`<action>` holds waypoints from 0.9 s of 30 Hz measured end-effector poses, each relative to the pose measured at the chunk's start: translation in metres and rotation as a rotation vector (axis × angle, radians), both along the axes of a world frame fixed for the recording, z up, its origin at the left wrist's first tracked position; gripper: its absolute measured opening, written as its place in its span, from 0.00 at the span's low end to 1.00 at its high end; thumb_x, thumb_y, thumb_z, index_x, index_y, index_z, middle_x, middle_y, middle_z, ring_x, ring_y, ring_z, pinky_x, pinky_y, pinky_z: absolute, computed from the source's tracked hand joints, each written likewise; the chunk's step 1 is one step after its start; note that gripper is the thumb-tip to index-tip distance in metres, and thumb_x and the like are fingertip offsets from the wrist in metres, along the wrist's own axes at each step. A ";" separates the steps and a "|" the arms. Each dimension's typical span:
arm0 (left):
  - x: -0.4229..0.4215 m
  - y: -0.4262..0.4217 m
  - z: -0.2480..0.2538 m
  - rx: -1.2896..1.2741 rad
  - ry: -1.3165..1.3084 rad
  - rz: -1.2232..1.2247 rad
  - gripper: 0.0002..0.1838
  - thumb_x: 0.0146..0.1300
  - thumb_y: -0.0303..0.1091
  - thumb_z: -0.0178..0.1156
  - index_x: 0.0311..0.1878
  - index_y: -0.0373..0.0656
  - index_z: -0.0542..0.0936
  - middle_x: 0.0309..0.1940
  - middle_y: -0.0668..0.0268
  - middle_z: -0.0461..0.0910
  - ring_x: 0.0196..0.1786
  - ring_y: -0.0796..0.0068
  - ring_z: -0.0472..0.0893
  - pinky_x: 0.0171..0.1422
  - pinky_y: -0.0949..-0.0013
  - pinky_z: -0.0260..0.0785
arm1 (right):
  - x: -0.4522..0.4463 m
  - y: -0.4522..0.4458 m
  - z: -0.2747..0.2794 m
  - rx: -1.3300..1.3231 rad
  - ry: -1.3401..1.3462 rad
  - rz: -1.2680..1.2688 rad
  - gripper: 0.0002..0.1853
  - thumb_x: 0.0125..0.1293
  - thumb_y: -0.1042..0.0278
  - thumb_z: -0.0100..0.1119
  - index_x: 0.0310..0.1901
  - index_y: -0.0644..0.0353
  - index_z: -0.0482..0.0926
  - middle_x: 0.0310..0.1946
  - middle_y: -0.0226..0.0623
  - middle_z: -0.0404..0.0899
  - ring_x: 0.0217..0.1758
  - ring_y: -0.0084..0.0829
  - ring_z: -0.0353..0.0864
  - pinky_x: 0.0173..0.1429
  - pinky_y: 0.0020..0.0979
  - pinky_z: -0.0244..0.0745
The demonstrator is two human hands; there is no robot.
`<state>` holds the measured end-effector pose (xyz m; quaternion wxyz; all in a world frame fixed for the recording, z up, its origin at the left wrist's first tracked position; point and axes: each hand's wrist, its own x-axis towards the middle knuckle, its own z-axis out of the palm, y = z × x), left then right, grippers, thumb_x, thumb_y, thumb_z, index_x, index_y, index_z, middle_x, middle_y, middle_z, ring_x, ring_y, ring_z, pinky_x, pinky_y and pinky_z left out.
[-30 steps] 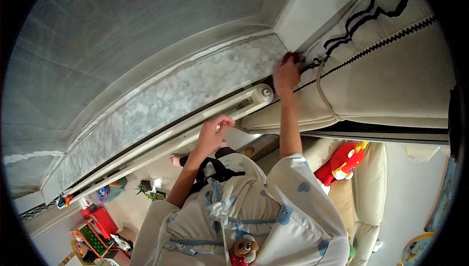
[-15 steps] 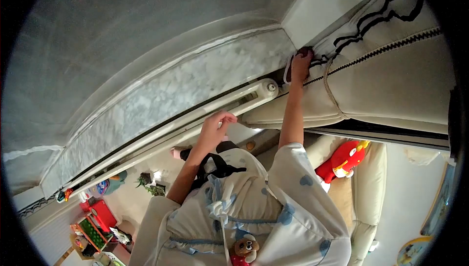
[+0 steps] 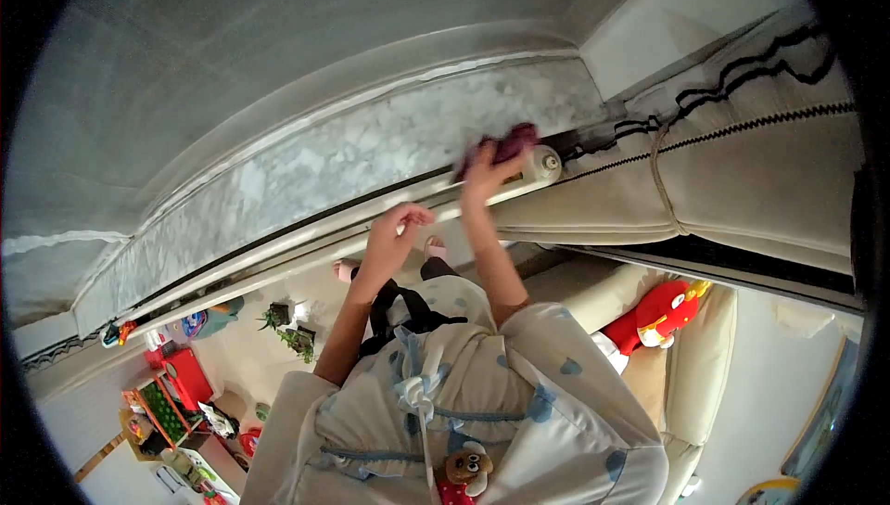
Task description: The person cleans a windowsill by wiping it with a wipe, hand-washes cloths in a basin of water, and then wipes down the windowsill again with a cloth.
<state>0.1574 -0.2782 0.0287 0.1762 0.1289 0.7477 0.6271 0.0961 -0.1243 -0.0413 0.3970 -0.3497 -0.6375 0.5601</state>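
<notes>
A crumpled dark maroon cloth [image 3: 508,143] is in my right hand [image 3: 486,176], at the front edge of the pale marble windowsill [image 3: 371,139]. Cloth and fingers are slightly blurred. The hand is close to the rounded end of the white radiator [image 3: 545,164], just below the sill. My left hand [image 3: 394,236] hovers over the radiator's long top rail, its fingers loosely bent with a gap by the thumb. I see nothing in it. Whether it touches the rail I cannot tell.
A beige curtain [image 3: 760,166] tied with a cord hangs at the right. Behind me stands a cream sofa [image 3: 700,375] with a red plush toy [image 3: 660,318]. Potted plants [image 3: 295,343] and a red box [image 3: 188,380] are on the floor side at the lower left.
My right hand has brought the cloth left from the sill's corner by the curtain, along the sill's edge. My left hand has shifted only slightly. The view has moved a little.
</notes>
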 end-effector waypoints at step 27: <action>0.025 0.005 0.001 0.145 -0.116 0.128 0.09 0.58 0.20 0.46 0.39 0.36 0.74 0.33 0.65 0.77 0.38 0.78 0.76 0.43 0.76 0.69 | -0.049 0.197 0.021 -0.327 0.371 -0.205 0.27 0.61 0.76 0.49 0.60 0.63 0.52 0.57 0.52 0.59 0.53 0.39 0.66 0.51 0.35 0.71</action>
